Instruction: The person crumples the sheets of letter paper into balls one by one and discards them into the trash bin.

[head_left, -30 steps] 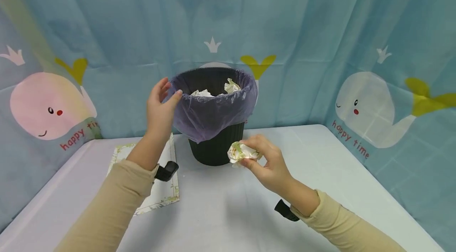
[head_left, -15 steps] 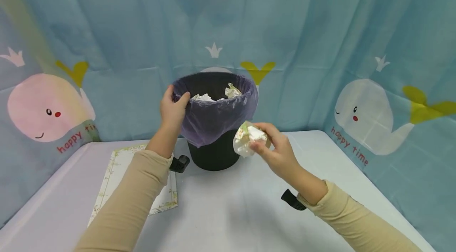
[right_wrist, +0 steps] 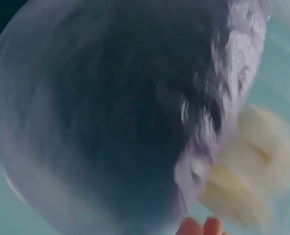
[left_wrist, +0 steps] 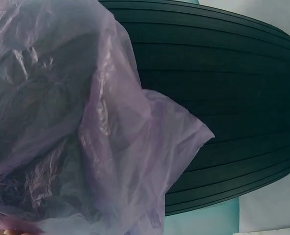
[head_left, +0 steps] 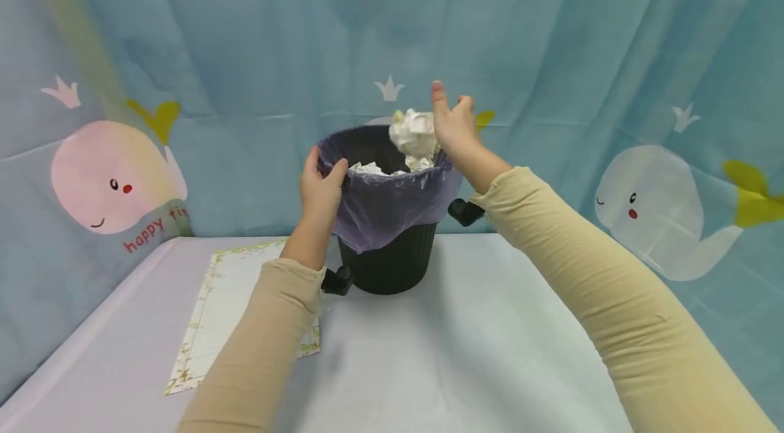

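Note:
A black ribbed trash bin (head_left: pixel 392 273), lined with a translucent purple bag (head_left: pixel 395 208), stands upright on the table. My left hand (head_left: pixel 320 196) grips its left rim through the bag, thumb on the near side. Over the right part of the opening, a crumpled ball of paper (head_left: pixel 412 133) hangs in the air, blurred in the right wrist view. My right hand (head_left: pixel 456 128) is just right of it, fingers spread and pointing up. In the right wrist view the fingertips (right_wrist: pixel 212 226) are apart from the ball. More crumpled paper (head_left: pixel 369 169) shows inside the bin.
A flat white sheet with a floral border (head_left: pixel 226 303) lies left of the bin, partly under the left sleeve. A blue curtain (head_left: pixel 257 79) with whale prints hangs close behind the bin. White cloth (head_left: pixel 392 365) covers the table.
My left hand has moved right and taken hold of the bin's rim. My right hand has risen from in front of the bin to above its rim and let go of the paper ball.

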`<state>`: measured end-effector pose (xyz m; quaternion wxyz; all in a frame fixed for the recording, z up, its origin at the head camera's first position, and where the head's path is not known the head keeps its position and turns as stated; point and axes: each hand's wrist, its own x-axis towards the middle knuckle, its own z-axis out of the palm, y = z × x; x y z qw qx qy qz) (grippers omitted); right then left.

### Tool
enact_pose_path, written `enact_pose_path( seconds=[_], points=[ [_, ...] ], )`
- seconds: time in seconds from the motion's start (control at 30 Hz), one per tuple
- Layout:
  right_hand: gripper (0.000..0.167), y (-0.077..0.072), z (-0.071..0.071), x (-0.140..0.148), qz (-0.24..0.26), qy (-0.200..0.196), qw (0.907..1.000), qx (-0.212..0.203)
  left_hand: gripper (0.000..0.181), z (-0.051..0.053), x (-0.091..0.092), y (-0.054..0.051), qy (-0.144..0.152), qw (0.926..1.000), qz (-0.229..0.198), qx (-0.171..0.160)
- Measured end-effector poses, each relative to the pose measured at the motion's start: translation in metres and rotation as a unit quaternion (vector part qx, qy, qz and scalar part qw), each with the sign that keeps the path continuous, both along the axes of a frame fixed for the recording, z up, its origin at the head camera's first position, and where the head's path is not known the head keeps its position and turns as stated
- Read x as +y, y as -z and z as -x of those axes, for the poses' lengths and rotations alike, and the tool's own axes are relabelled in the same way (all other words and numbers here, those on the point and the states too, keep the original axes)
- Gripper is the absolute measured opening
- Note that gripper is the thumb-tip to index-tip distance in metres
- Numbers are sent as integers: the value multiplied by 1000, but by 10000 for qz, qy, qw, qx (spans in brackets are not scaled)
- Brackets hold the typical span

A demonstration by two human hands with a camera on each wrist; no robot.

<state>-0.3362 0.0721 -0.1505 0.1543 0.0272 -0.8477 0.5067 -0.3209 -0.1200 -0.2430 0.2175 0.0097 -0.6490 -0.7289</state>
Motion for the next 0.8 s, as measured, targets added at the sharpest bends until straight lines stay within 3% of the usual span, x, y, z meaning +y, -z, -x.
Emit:
enact_pose_path(
  seconds=[0.1,0.27,0.43,0.6,0.7,0.8],
  points=[
    [86,3,4,-6,-301,-114,9990,-315,67,1,3,1,-5,10000,-19,41],
    [70,18,-9,-8,-790,-518,9929,724,66,2,7,0,-14,9999,-37,118],
    [55,30,-20,-4,-594,-1075,9844,1259,67,3,5,-1,-8,10000,-24,89],
    [42,49,-29,-2,32,-1535,9679,1989,68,4,-5,-2,-50,9979,615,-170],
    [38,64,-34,-1,132,-1683,9560,2401,74,1,-14,-1,-87,9920,1233,-239],
    [35,80,-40,-2,281,-1833,9488,2557,82,-4,-25,2,-12,9857,1677,-135]
  ],
)
